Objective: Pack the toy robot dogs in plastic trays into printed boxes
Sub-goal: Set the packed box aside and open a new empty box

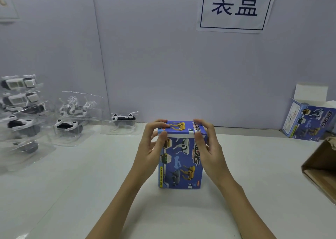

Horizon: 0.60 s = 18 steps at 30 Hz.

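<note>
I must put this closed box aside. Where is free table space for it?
Bare table lies between the blue box in both hands and the cardboard carton; below the open printed box too. The near-left table is also free. The far left is crowded with toy dogs in plastic trays.

Wall sign (234,5) — "装盒"; blue box (181,164) — "FUNNY MOVING DOG"

Both hands (180,144) on upright printed box (181,167)
</note>
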### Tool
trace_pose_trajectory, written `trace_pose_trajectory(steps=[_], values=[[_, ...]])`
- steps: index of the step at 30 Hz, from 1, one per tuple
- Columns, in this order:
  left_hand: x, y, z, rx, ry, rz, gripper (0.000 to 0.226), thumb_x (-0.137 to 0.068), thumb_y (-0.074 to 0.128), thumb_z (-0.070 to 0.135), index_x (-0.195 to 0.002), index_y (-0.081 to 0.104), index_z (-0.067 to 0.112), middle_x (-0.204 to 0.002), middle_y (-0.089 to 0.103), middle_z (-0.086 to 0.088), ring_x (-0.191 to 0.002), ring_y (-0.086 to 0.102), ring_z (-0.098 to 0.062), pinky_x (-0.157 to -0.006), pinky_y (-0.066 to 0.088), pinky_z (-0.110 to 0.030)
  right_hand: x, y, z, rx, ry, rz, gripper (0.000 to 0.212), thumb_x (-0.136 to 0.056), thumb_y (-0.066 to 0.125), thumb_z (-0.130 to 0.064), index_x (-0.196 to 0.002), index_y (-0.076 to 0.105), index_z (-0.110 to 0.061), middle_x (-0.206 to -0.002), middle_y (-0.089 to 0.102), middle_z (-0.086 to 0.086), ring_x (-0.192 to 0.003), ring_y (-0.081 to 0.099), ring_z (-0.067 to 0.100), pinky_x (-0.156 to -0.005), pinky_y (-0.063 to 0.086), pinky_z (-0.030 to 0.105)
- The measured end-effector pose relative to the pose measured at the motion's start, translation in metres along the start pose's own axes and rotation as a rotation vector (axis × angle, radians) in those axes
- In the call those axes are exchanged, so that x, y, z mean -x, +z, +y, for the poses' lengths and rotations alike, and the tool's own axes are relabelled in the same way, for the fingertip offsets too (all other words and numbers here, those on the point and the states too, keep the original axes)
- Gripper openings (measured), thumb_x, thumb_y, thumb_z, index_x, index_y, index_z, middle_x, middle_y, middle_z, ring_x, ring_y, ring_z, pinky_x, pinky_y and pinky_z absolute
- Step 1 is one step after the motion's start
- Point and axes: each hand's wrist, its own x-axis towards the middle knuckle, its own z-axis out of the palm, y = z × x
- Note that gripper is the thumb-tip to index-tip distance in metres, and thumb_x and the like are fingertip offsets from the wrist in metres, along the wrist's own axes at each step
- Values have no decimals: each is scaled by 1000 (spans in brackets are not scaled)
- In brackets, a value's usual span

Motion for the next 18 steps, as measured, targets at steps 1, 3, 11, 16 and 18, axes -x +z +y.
trace_pose_trajectory(steps=[1,3,11,16,18], values=[[1,1,1,-3,6,5,51,-93,57,67,-128,51,30,-139,57,16,-129,60,-18,-74,64,-37,1,1,1,-25,-10,15,40,-97,54,-53,-134,44,-44,-122,69,-1,-108,74,25,-72,65,39],[3,1,2,7,33,40,67,-84,61,77,-130,41,32,-147,52,12,-120,67,-19,-75,64,-38,2,4,2,-60,-31,67,55,-86,62,-73,-126,38,-43,-121,70,0,-107,74,25,-76,65,39],[7,-6,0,-112,29,9,25,-99,50,55,-123,51,57,-137,52,4,-124,64,-26,-76,65,-41,3,4,5,143,-191,-18,31,-101,56,-48,-129,50,-57,-138,53,-10,-124,64,19,-66,65,34],[6,-10,3,-63,61,-45,17,-103,50,43,-113,58,54,-131,41,6,-132,54,-25,-76,64,-34,5,1,-1,135,-183,-60,29,-97,58,-54,-123,46,-59,-127,60,-16,-108,73,15,-59,61,24],[6,-11,0,-99,107,-1,21,-101,54,47,-121,49,52,-134,40,-1,-130,55,-32,-79,64,-42,6,5,0,100,-181,-30,39,-97,61,-39,-126,41,-57,-111,63,-26,-99,76,14,-60,61,23]])
